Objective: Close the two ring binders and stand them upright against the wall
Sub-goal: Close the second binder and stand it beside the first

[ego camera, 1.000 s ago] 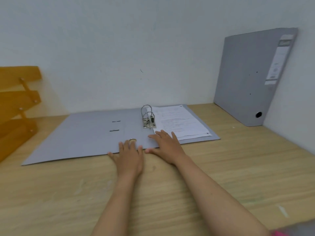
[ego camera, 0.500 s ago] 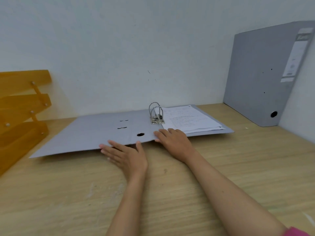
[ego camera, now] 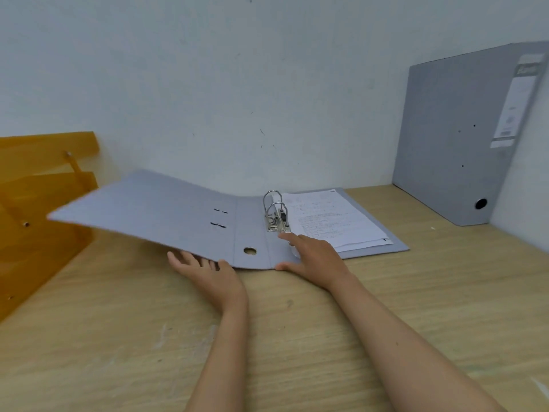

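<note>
An open grey ring binder lies on the wooden desk near the back wall, with metal rings and a stack of white pages on its right half. Its left cover is lifted off the desk and tilted up. My left hand is under the front edge of that cover, fingers spread, raising it. My right hand presses flat on the binder's spine and the pages' corner. A second grey binder, closed, stands upright in the right corner against the wall.
An orange stacked letter tray stands at the left edge of the desk, close to the raised cover's far corner. White walls bound the desk at the back and on the right.
My left hand slid left under the left cover's front edge, and the cover has risen off the desk. My right hand stays pressed on the spine.
</note>
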